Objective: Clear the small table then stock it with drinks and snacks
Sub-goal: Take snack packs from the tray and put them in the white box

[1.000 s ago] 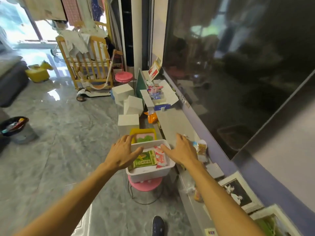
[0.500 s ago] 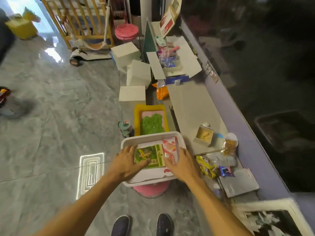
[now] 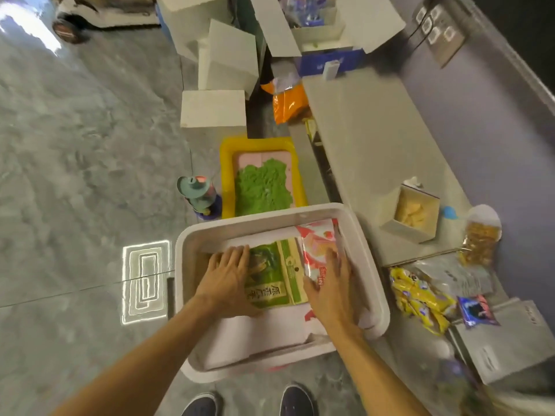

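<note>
Floor: grey marble floor (image 3: 75, 145) fills the left of frame; grey ledge (image 3: 360, 145) at right.
Tub: white tub (image 3: 370, 265), lower centre; inside I see a green packet (image 3: 270, 274) beside a red-and-white packet (image 3: 318, 247).
Left hand (image 3: 228, 280): fingers straight, flat on green packet's left edge.
Right hand (image 3: 333, 289): fingers straight, pressing on red-and-white packet; thumb possibly tucked, view poor.
Above tub: yellow tray (image 3: 225, 163).
</note>
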Tool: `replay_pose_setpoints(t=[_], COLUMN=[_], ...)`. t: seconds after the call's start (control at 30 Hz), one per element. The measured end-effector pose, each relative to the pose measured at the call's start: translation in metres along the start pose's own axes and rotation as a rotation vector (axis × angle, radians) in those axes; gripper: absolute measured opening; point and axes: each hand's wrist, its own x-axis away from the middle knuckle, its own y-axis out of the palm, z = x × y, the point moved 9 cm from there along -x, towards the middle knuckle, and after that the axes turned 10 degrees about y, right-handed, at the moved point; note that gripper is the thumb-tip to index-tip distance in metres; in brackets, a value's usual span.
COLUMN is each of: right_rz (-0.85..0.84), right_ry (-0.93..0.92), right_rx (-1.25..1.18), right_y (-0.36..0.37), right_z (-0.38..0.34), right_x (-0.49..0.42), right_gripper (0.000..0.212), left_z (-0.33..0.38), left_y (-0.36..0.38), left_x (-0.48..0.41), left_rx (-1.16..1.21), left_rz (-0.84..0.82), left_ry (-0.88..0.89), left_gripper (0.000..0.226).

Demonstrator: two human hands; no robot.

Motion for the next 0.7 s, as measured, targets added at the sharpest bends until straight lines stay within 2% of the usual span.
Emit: replay_pose_setpoints(t=[0.2,0.33,0.53,0.63,0.7], right_rz=[-0.055,-0.07,0.013,0.056,0.116], right_ry=[0.015,0.013,-0.05,-0.052,-0.116], right_rx=[-0.046,-0.128,-0.18,-0.203,-0.256], right_y=[0.014,-0.009,-0.119,-0.191,-0.251], right_z=[0.009,0.003,-0.02,-0.034,-0.052], right_x=[-0.005,-0.004,0.013,0.031,0.048], right_gripper=[0.099,0.102,0.1,0.097,0.097], left_z=[-0.003,0.004,0.021,0.04,0.056], left_y=[0.004,-0.021,-0.111,-0.178,-0.228], left_x=[0.001,0.014,0.066,0.101,0.125], left_rx=[-0.019,-0.021,0.035,0.091,0.15], left_rz=[0.063,0.124,0.272,0.341,0.379], left_ry=[0.02,0.01,-0.006,-0.005,0.001], left_gripper=[0.155,0.153,0.154,0.155,0.156])
